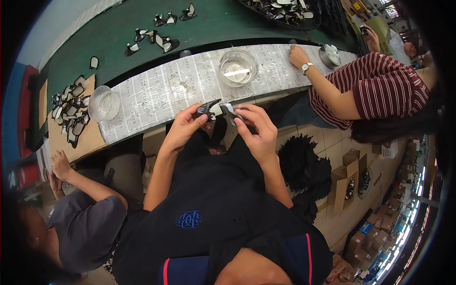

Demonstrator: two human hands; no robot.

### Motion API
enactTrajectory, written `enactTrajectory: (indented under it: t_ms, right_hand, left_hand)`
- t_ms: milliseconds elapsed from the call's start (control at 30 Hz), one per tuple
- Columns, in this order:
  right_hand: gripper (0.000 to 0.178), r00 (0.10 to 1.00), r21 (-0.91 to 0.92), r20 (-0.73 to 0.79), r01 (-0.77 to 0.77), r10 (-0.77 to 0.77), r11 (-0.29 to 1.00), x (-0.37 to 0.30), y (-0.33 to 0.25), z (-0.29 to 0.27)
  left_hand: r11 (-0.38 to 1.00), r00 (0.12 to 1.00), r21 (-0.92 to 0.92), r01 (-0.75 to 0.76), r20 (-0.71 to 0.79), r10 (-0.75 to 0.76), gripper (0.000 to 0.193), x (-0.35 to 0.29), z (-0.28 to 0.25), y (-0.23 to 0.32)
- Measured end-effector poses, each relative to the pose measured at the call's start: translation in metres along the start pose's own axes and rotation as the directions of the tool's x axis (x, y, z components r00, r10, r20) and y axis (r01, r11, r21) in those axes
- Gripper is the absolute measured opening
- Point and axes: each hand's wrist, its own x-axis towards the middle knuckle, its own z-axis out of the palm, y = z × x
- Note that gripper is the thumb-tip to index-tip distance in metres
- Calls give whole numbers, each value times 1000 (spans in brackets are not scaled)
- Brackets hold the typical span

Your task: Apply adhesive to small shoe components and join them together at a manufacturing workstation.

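Above the near edge of the work ledge (161, 90), my two hands are close together in front of my chest. My left hand (184, 127) pinches a curved black shoe piece with a white lining (209, 110) between thumb and fingers. Close beside it, my right hand (259, 130) has its thumb and fingers closed on a small dark piece with a whitish face (230, 111). Whether the two pieces are joined cannot be made out. A round clear bowl (239, 84) with a shiny bottom stands on the ledge just beyond my hands.
On the left, a second clear bowl (106, 105) stands beside piled black-and-white pieces (71, 107) on cardboard (90, 137). Similar pieces (166, 43) lie on the green belt (109, 35). People sit on both sides; the right one's hand (298, 56) is near a metal bowl (327, 58).
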Motion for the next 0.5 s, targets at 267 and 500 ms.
enactTrajectory:
  t_ms: [267, 500]
  right_hand:
    - [24, 983, -153, 113, 161, -145, 975, 11, -2, 7]
    - [26, 987, -216, 102, 142, -123, 966, 10, -1, 8]
  left_hand:
    - [999, 1000, 33, -18, 8, 18, 32, 3, 7, 1]
    - [998, 1000, 63, -14, -8, 15, 31, 4, 11, 1]
